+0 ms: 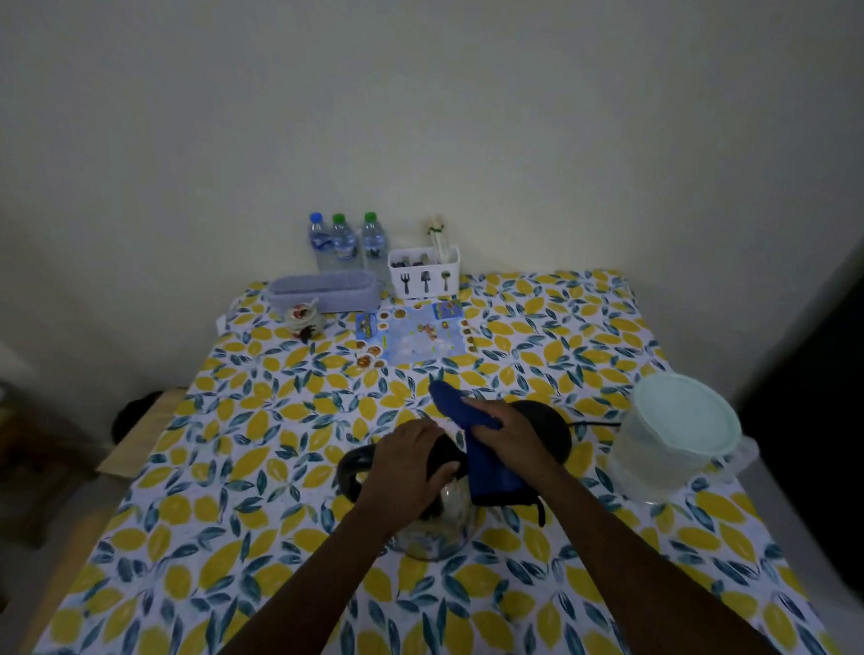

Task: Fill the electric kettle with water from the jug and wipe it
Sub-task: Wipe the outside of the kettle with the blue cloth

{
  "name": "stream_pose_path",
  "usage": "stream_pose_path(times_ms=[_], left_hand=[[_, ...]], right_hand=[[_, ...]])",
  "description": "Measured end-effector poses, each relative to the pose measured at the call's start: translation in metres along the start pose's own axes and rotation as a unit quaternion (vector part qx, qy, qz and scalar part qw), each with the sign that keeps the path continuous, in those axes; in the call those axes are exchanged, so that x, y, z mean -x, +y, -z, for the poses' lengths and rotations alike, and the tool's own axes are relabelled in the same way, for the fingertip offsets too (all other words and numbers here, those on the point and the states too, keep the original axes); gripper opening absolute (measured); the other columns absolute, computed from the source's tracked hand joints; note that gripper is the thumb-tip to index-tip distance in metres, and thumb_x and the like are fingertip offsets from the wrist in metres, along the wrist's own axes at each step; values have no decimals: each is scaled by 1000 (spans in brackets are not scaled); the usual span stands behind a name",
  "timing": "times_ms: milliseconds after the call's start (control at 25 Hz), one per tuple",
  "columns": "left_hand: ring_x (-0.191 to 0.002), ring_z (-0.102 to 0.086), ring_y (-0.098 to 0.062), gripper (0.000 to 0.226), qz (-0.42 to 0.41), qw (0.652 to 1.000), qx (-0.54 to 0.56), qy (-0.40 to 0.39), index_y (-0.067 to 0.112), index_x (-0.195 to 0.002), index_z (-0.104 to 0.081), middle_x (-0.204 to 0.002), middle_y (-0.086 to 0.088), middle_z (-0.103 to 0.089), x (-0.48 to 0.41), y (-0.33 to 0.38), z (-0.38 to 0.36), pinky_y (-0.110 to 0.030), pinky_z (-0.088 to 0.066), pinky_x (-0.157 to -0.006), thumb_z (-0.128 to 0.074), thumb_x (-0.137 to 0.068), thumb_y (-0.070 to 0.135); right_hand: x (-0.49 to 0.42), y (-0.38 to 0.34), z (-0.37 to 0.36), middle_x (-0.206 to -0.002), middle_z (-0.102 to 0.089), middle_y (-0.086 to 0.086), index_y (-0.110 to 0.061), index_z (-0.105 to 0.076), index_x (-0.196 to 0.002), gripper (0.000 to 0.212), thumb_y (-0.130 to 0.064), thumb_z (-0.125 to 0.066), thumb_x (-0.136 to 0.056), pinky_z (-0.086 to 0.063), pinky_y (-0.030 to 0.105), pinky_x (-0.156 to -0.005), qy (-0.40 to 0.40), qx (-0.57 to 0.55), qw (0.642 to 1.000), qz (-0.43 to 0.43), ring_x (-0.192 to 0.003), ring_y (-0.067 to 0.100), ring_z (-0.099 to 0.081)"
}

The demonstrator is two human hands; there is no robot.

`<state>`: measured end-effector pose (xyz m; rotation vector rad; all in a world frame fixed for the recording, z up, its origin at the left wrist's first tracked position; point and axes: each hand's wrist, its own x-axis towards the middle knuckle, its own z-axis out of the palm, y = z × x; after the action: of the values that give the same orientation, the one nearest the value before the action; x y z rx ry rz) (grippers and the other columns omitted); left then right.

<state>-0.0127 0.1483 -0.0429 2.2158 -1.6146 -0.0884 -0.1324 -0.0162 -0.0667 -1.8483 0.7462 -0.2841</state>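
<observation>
Now, left hand (410,461): fingers curled over the kettle (433,518) lid, gripping.
Right hand (507,430): fingers clenched on blue cloth (484,456), draped against kettle.

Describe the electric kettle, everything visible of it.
The electric kettle stands on the lemon-print tablecloth, off its round black base, which lies just behind it. Its body looks like clear glass, with a black lid and a black loop handle on its left. The left hand presses on the lid; the right hand holds a blue cloth against its top and right side. How much water it holds cannot be told.
</observation>
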Motion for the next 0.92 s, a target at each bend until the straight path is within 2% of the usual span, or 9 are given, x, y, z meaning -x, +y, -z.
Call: stream_pose_path(times_ms=[120, 200, 280, 400, 520, 560, 680, 800, 920], left_hand=[[-129, -42, -22, 61, 21, 1000, -3, -4, 21, -135, -44, -139, -1, -49, 4, -3, -14, -40, -32, -108, -30, -93, 63], [-130, -41, -20, 59, 24, 1000, -2, 5, 22, -135, -45, -139, 0, -48, 3, -3, -17, -40, -31, -108, -33, -93, 61], [-128, -42, -20, 55, 24, 999, 2, 21, 22, -132, -47, -137, 0, -50, 1, -3, -16, -41, -32, -107, -37, -92, 59], [-126, -43, -19, 53, 25, 999, 8, 36, 23, -129, -50, -135, 1, -51, 1, -4, -19, -41, -35, -106, -39, -92, 58], [-125, -45, -19, 50, 22, 999, 9, 47, 23, -127, -51, -132, 1, -54, -1, -5, -22, -41, -37, -105, -41, -91, 57], [-124, -46, -19, 50, 21, 998, 10, 52, 22, -127, -52, -131, 1, -54, -1, -5, -22, -41, -38, -105, -42, -91, 56], [-123, -46, -20, 50, 19, 998, 7, 57, 21, -127, -53, -131, -1, -55, -1, -7, -24, -40, -35, -105, -41, -92, 55], [-124, -45, -21, 53, 32, 998, 15, 51, 19, -128, -51, -133, -2, -53, 0, -7, -26, -40, -34, -106, -41, -91, 56], [-124, -45, -21, 55, 33, 998, 7, 47, 19, -129, -50, -134, -3, -52, 0, -6, -25, -40, -34, -107, -38, -92, 57]], right_hand=[[-16, -21, -26, -108, -56, -3, -19, -63, -115, 26, -16, -42, -100, -47, 27, -84, -89, -69, 989, -94, -97, 20, -56], [-20, -18, -32, -90, -59, 3, -21, -62, -94, 24, -19, -40, -101, -43, 35, -83, -78, -103, 978, -162, -86, 24, -56], [-23, -5, -32, -90, -59, 10, -16, -61, -97, 21, -17, -40, -100, -42, 35, -79, -81, -137, 970, -186, -85, 27, -55], [-16, 19, -38, -97, -62, 13, -5, -54, -124, 30, -15, -42, -99, -47, 35, -72, -51, -254, 940, -221, -82, 27, -58], [15, 32, -45, -83, -65, 11, -9, -62, -111, 28, -28, -45, -98, -53, 32, -60, -28, -357, 908, -216, -67, 22, -63], [22, 30, -45, -84, -65, 12, -10, -64, -108, 28, -30, -46, -98, -53, 35, -63, -29, -371, 904, -211, -68, 24, -64], [17, 11, -38, -113, -66, 13, -20, -62, -117, 25, -25, -46, -98, -49, 46, -88, -17, -358, 917, -176, -99, 33, -63], [-5, -17, -27, -104, -66, 5, -29, -63, -101, 19, -30, -44, -99, -48, 36, -84, -69, -266, 943, -189, -92, 25, -62], [-26, -19, -25, -108, -64, 13, -22, -63, -103, 22, -35, -46, -98, -45, 41, -91, -118, -205, 948, -214, -94, 28, -59]])
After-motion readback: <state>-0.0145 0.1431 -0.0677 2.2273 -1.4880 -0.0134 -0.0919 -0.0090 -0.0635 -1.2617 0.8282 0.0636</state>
